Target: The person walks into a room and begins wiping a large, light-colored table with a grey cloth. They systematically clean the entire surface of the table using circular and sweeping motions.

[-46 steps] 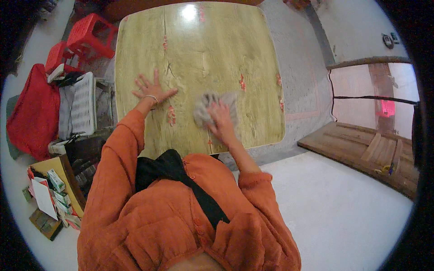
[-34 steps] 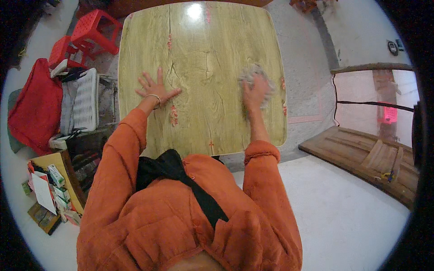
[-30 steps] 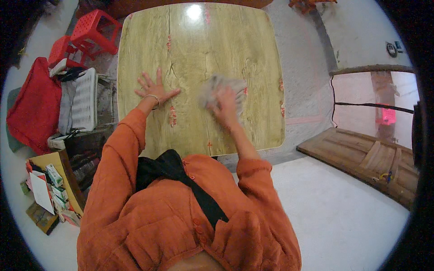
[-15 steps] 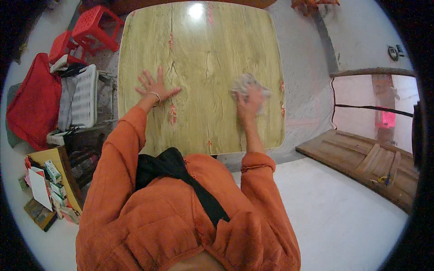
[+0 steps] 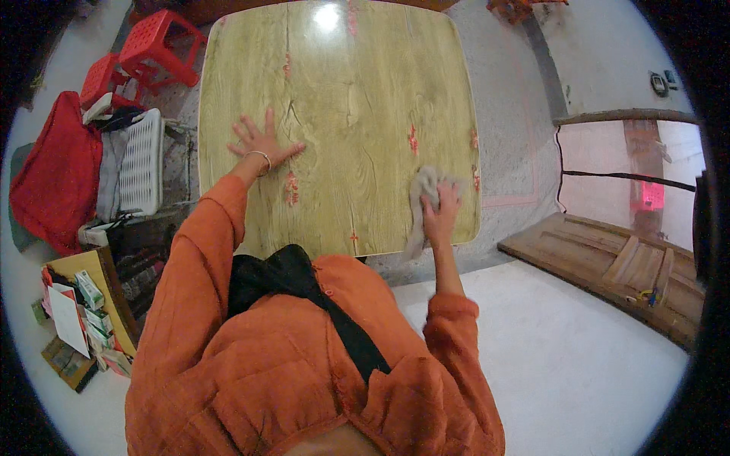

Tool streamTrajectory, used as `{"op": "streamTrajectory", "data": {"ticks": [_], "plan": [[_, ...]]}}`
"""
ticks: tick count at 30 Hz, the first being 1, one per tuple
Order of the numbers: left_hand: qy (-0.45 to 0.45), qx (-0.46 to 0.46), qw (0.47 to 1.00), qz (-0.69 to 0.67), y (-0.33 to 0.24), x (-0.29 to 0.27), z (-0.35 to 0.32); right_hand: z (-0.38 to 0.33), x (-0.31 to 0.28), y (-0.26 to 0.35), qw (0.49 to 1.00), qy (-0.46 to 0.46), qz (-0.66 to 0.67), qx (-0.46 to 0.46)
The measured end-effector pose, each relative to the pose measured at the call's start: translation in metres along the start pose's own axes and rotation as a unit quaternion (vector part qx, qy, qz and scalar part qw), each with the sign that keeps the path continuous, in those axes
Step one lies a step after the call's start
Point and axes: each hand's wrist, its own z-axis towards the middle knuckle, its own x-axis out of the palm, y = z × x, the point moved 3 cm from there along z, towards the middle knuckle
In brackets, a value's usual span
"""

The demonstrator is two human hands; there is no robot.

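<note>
A wood-patterned table [image 5: 357,83] with small red floral marks fills the middle of the view. Flat on its left half lies my left hand [image 5: 262,143], fingers spread, a thin bracelet at the wrist. Close to the near right corner, my right hand [image 5: 442,213] presses on a crumpled greyish cloth [image 5: 424,190]. One end of the cloth trails toward the table's near edge. Part of the cloth is hidden under my palm and fingers.
Red plastic stools [image 5: 160,45] stand at the far left. Nearer on that side are a white slatted chair [image 5: 141,163], a red cloth [image 5: 59,178] and a box holder with papers [image 5: 95,304]. A wooden door panel [image 5: 608,270] is at the right.
My right hand has slid toward me and to the right with the cloth, uncovering a red mark on the table. My left hand stays in place.
</note>
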Motion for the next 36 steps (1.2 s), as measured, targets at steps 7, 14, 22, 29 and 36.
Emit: {"op": "streamTrajectory", "data": {"ticks": [7,14,22,29,36], "plan": [[-0.010,0.006,1.000,-0.001,0.001,0.004,0.008,0.001,0.063,0.130,0.978,0.073,0.114,-0.156],[-0.018,-0.001,1.000,-0.010,0.007,0.008,0.010,-0.076,-0.001,0.055,0.977,0.152,0.033,-0.149],[0.002,0.008,1.000,-0.005,0.000,0.000,0.004,0.024,0.033,0.013,0.997,-0.057,0.020,0.038],[-0.003,0.015,0.999,-0.033,0.004,0.003,0.005,-0.073,0.017,0.084,0.989,0.090,0.056,-0.104],[-0.001,0.008,1.000,-0.012,0.005,0.007,0.007,0.002,-0.010,-0.047,0.976,-0.105,-0.029,0.188]]}}
